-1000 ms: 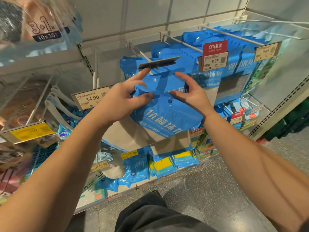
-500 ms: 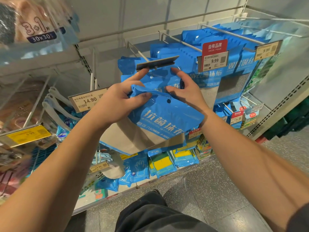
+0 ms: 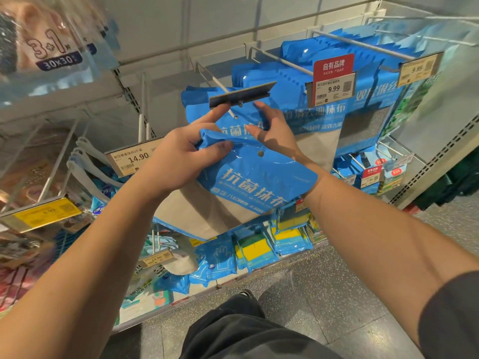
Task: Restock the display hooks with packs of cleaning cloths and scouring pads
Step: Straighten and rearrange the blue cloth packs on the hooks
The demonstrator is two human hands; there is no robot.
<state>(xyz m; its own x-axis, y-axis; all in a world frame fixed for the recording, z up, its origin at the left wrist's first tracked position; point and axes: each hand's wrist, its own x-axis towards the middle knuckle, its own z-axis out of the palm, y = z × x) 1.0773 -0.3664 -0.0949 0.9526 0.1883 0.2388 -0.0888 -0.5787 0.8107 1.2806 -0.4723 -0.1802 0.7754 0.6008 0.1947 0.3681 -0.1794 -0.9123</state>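
A glossy blue plastic pack of cleaning cloths with white lettering (image 3: 259, 174) sits just below the tip of a thin white wire display hook (image 3: 220, 84), whose end carries a dark, blank price-tag holder (image 3: 242, 94) tilted above the pack. The hook's free tip shows between the two hands, and behind it one more blue pack already hangs on the same wire. To the right, two longer hooks are crowded with blue packs, each with a 9.99 price label, the nearer one (image 3: 334, 88) under a red header; open air lies only in front of the hook tips, toward the person.

The left hand (image 3: 181, 156) pinches the pack's folded top edge between thumb and curled fingers, its index finger stretched up toward the tag holder. The right hand (image 3: 272, 130) grips the pack's upper edge from behind, thumb in front, fingers curved up near the hook tip. Both forearms reach up and forward.

One pack is held; its punched hanging hole (image 3: 261, 153) lies below the hook tip, not on it.
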